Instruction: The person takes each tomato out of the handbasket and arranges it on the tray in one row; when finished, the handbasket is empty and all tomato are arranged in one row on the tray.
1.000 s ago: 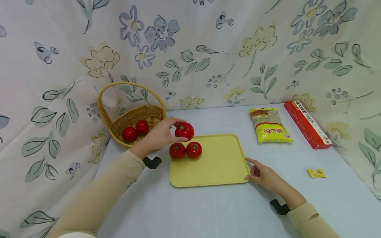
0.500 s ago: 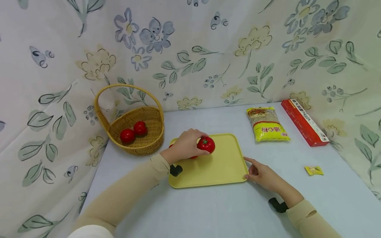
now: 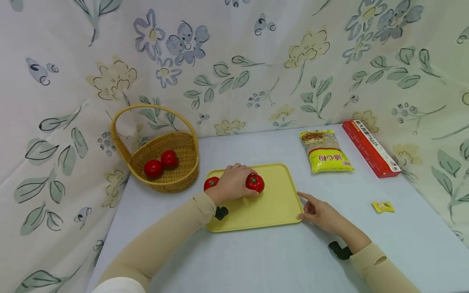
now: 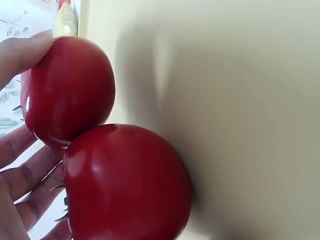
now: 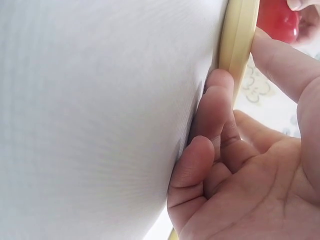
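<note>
My left hand (image 3: 236,183) pinches a red tomato (image 3: 255,183) between thumb and fingers, low over the left half of a yellow tray (image 3: 275,207). In the left wrist view the gripped tomato (image 4: 72,90) leans against a second tomato (image 4: 125,185), which sits on the tray. Another tomato (image 3: 211,182) shows at the tray's left edge, partly behind the left hand. My right hand (image 3: 322,215) holds the tray's right edge. The right wrist view has its thumb on the rim (image 5: 240,35) and its other fingers curled low against the side, at the tabletop.
A wicker basket (image 3: 179,179) with a tall handle stands at the back left and holds two tomatoes (image 3: 161,163). At the back right lie a yellow macaroni bag (image 3: 326,152) and a red pasta box (image 3: 371,148). A small yellow packet (image 3: 383,207) lies right of the right hand.
My left hand has carried the tomato from beside the basket rightward over the tray and lowered it beside the others. The right hand keeps its hold on the tray edge.
</note>
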The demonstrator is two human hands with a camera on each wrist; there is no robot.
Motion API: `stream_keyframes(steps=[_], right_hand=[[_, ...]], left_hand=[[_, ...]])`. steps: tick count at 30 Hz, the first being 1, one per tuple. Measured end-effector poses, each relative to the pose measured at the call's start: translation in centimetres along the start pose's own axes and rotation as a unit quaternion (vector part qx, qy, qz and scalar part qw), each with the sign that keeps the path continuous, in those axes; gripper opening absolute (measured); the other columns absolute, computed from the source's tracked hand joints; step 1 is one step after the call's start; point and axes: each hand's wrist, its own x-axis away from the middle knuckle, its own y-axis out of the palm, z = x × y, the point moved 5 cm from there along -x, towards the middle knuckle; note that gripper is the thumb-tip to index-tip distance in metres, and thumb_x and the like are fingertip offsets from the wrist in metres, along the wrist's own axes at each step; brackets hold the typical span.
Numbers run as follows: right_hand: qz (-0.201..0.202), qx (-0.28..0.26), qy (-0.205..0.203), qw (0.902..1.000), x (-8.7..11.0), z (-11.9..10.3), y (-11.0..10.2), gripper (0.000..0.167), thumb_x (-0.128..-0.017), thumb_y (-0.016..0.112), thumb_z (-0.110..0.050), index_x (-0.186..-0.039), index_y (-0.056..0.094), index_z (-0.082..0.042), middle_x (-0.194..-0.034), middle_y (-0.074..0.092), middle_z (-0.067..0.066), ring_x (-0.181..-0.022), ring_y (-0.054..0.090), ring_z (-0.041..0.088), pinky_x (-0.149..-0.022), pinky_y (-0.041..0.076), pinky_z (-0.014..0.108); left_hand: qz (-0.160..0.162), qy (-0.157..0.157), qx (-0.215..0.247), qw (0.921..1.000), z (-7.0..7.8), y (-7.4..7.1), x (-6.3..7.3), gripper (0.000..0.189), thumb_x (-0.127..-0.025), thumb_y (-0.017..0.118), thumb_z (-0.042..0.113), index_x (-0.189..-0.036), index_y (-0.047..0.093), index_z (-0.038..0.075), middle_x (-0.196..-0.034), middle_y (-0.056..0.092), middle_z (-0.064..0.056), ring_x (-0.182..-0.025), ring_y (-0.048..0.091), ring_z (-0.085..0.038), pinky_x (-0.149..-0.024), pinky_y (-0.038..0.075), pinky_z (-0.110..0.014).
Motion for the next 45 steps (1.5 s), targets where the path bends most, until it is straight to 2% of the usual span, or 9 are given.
stream_keyframes(steps=[7, 11, 21, 26, 30, 35, 40, 45], right_hand=[[0.001, 0.001, 0.001, 1.0, -0.1, 0.0, 0.0, 0.078, -0.095, 0.08, -0.023, -0.156, 0.04, 0.002, -0.091, 0.054, 0.002, -0.08, 0.05, 0.019, -0.064, 0.041, 0.025], [0.001, -0.002, 0.003, 1.0, -0.1, 0.1, 0.0, 0.078, -0.094, 0.081, -0.023, -0.156, 0.04, 0.002, -0.091, 0.054, 0.003, -0.081, 0.05, 0.019, -0.064, 0.042, 0.025], [0.003, -0.001, 0.004, 1.0, -0.3, 0.2, 0.2, 0.079, -0.094, 0.081, -0.023, -0.156, 0.04, 0.002, -0.092, 0.054, 0.002, -0.081, 0.05, 0.019, -0.064, 0.042, 0.024], [0.003, -0.004, 0.002, 1.0, -0.3, 0.3, 0.3, 0.078, -0.094, 0.081, -0.023, -0.156, 0.041, 0.001, -0.092, 0.054, 0.003, -0.081, 0.05, 0.019, -0.064, 0.042, 0.024], [0.003, -0.004, 0.003, 1.0, -0.2, 0.4, 0.2, 0.078, -0.094, 0.081, -0.024, -0.156, 0.041, 0.001, -0.092, 0.054, 0.003, -0.081, 0.05, 0.019, -0.063, 0.042, 0.025], [0.001, 0.002, 0.002, 1.0, -0.2, 0.3, 0.2, 0.08, -0.094, 0.081, -0.026, -0.156, 0.04, 0.001, -0.092, 0.054, 0.002, -0.081, 0.05, 0.019, -0.063, 0.042, 0.025], [0.001, 0.003, 0.011, 0.9999, -0.2, 0.4, 0.2, 0.079, -0.094, 0.081, -0.025, -0.157, 0.04, 0.0, -0.092, 0.054, 0.002, -0.081, 0.05, 0.018, -0.064, 0.042, 0.024], [0.002, 0.001, 0.006, 1.0, -0.1, 0.2, 0.2, 0.079, -0.093, 0.081, -0.025, -0.156, 0.04, 0.001, -0.092, 0.053, 0.003, -0.081, 0.05, 0.019, -0.064, 0.042, 0.024]], left_hand=[[-0.01, 0.007, -0.018, 0.9998, 0.0, 0.8, -0.3, 0.07, -0.086, 0.083, 0.056, -0.142, 0.064, 0.018, -0.141, 0.064, -0.003, -0.125, 0.053, -0.025, -0.111, 0.041, -0.052], [-0.014, -0.001, -0.026, 0.9996, -0.1, 1.2, -0.5, 0.071, -0.087, 0.082, 0.057, -0.144, 0.063, 0.019, -0.144, 0.062, -0.003, -0.127, 0.053, -0.025, -0.111, 0.041, -0.052], [-0.019, -0.013, -0.043, 0.9988, -0.4, 1.3, -0.7, 0.073, -0.088, 0.079, 0.058, -0.147, 0.059, 0.02, -0.146, 0.06, -0.003, -0.13, 0.053, -0.026, -0.112, 0.041, -0.052], [-0.014, -0.003, -0.024, 0.9996, -0.6, 0.9, -0.4, 0.075, -0.088, 0.08, 0.058, -0.149, 0.057, 0.02, -0.147, 0.056, -0.005, -0.134, 0.051, -0.027, -0.112, 0.041, -0.051], [0.004, 0.001, 0.017, 0.9999, -1.3, -0.6, -0.1, 0.075, -0.088, 0.081, 0.056, -0.149, 0.057, 0.019, -0.148, 0.054, -0.005, -0.136, 0.049, -0.028, -0.111, 0.042, -0.05], [0.034, -0.022, 0.074, 0.9964, -3.3, -3.9, 1.0, 0.068, -0.09, 0.082, 0.048, -0.147, 0.058, 0.02, -0.149, 0.053, -0.004, -0.137, 0.049, -0.029, -0.111, 0.043, -0.051], [0.066, -0.06, 0.137, 0.9866, -6.1, -6.9, 2.7, 0.062, -0.09, 0.084, 0.042, -0.143, 0.061, 0.019, -0.144, 0.057, -0.005, -0.131, 0.053, -0.027, -0.107, 0.048, -0.047], [0.077, -0.102, 0.189, 0.9737, -9.8, -9.2, 4.8, 0.056, -0.091, 0.084, 0.037, -0.137, 0.062, 0.014, -0.135, 0.061, -0.007, -0.124, 0.055, -0.028, -0.103, 0.051, -0.046]])
